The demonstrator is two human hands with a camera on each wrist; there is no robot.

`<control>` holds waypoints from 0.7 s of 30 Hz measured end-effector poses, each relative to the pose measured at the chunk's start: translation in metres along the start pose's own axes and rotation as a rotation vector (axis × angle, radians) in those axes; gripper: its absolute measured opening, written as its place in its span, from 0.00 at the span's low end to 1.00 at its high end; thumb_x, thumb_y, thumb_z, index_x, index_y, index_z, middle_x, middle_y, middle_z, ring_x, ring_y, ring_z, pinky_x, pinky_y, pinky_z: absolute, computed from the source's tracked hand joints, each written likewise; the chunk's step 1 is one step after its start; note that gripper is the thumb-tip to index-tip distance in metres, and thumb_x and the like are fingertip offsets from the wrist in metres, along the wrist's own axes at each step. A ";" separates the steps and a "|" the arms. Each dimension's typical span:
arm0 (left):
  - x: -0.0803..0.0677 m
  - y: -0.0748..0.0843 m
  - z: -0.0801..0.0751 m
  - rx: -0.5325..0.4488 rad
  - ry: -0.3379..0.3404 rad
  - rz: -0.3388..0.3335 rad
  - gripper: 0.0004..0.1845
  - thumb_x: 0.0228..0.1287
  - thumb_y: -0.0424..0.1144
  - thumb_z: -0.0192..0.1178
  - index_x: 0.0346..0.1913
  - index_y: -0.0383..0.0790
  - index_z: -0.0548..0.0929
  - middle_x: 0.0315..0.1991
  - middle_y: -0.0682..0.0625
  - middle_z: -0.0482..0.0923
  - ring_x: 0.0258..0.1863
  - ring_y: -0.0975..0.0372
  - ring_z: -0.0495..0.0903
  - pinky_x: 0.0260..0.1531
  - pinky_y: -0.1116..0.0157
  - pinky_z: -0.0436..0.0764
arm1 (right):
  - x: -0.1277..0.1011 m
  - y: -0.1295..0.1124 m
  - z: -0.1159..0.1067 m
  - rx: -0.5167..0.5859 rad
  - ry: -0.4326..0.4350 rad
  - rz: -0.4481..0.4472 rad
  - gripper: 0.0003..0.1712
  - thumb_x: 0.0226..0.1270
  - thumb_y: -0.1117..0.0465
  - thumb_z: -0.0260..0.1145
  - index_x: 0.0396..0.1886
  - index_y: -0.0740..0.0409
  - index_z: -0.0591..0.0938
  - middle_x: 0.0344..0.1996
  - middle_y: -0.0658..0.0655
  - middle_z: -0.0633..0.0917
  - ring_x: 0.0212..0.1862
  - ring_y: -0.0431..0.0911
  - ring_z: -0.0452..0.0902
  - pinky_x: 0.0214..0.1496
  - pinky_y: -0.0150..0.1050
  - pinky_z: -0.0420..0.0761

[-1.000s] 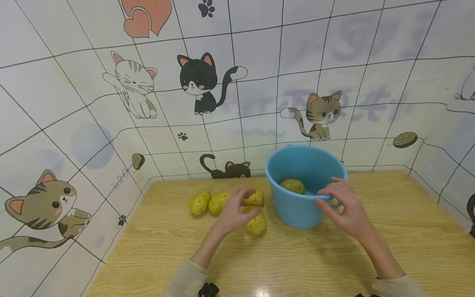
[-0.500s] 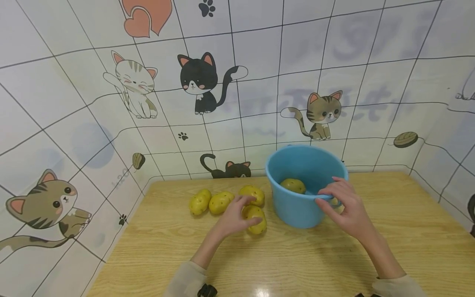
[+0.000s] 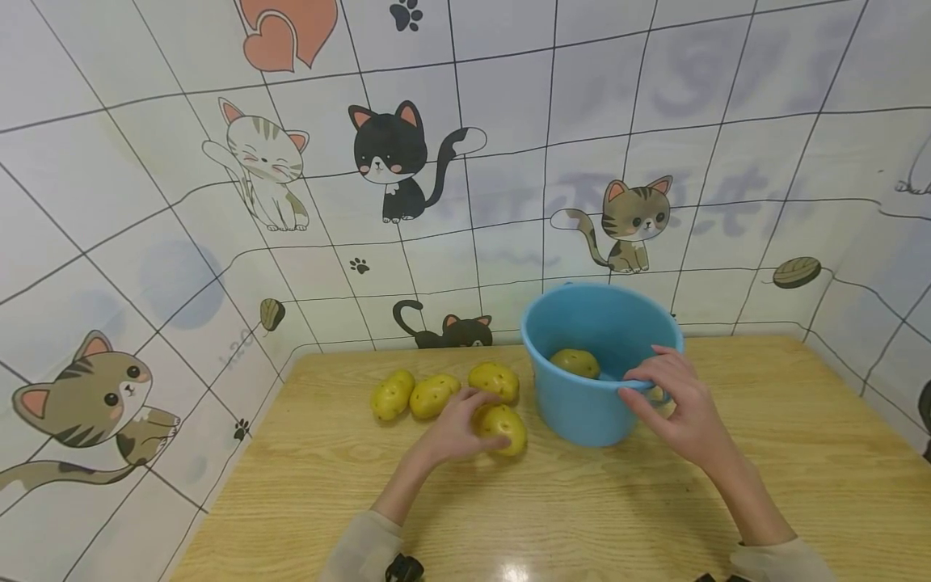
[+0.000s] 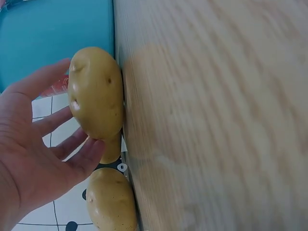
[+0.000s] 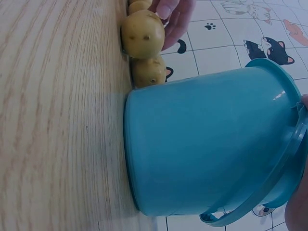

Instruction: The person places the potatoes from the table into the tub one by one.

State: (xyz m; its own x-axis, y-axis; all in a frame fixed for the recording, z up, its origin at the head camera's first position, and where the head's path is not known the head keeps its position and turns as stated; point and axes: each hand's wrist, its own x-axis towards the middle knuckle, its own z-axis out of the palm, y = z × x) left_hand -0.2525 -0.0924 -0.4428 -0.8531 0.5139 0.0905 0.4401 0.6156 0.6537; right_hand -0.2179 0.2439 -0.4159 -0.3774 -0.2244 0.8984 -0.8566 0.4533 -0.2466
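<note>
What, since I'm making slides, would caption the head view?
Left hand grips a potato; right hand holds blue bucket containing another potato.

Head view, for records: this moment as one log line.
left hand: gripping yellow oval potato; right hand: holding blue plastic bucket by rim; inside: another potato visible

Blue bucket (image 3: 589, 416) on a wooden table (image 3: 327, 485), one potato (image 3: 575, 363) inside; a person's right hand (image 3: 676, 408) grips the rim (image 3: 582, 381) at four o'clock. At eight o'clock, the left hand (image 3: 460, 428) holds a second potato (image 3: 507, 428). Three more potatoes (image 3: 435, 397) lie toward nine.
</note>
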 end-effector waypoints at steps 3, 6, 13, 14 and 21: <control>-0.001 -0.001 0.000 -0.013 -0.005 -0.011 0.35 0.54 0.48 0.75 0.65 0.39 0.78 0.66 0.36 0.67 0.66 0.44 0.66 0.64 0.41 0.69 | 0.000 0.000 0.000 -0.001 -0.002 0.000 0.23 0.74 0.42 0.62 0.34 0.58 0.85 0.30 0.51 0.83 0.40 0.42 0.75 0.73 0.46 0.61; -0.002 -0.002 -0.001 -0.035 -0.020 -0.028 0.36 0.52 0.46 0.77 0.64 0.38 0.78 0.64 0.37 0.66 0.62 0.46 0.69 0.62 0.44 0.71 | 0.000 0.000 0.000 -0.005 -0.002 -0.001 0.24 0.75 0.42 0.62 0.34 0.58 0.85 0.30 0.51 0.83 0.40 0.42 0.75 0.73 0.46 0.61; -0.001 -0.003 -0.004 -0.040 -0.053 0.010 0.36 0.50 0.42 0.79 0.63 0.35 0.77 0.57 0.43 0.74 0.56 0.49 0.74 0.57 0.51 0.76 | 0.001 -0.001 0.000 -0.005 0.004 -0.005 0.24 0.74 0.42 0.62 0.33 0.59 0.85 0.30 0.52 0.83 0.40 0.42 0.75 0.73 0.46 0.61; -0.001 -0.003 -0.004 -0.035 -0.058 0.021 0.36 0.50 0.42 0.79 0.62 0.35 0.78 0.56 0.44 0.75 0.55 0.50 0.75 0.56 0.52 0.77 | 0.001 -0.001 0.000 -0.005 0.004 -0.006 0.24 0.74 0.42 0.62 0.33 0.59 0.85 0.30 0.52 0.83 0.40 0.42 0.75 0.73 0.46 0.61; -0.002 -0.004 -0.004 -0.040 -0.095 0.008 0.36 0.49 0.42 0.79 0.62 0.38 0.78 0.50 0.47 0.76 0.49 0.55 0.75 0.48 0.60 0.78 | 0.000 -0.001 0.000 -0.003 0.000 0.004 0.24 0.74 0.42 0.62 0.34 0.58 0.85 0.30 0.51 0.83 0.40 0.42 0.75 0.73 0.46 0.61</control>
State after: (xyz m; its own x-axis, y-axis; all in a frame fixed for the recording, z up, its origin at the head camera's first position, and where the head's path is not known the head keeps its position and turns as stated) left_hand -0.2542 -0.0986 -0.4425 -0.8180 0.5747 0.0253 0.4339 0.5875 0.6830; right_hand -0.2172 0.2438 -0.4152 -0.3813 -0.2225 0.8973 -0.8537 0.4572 -0.2494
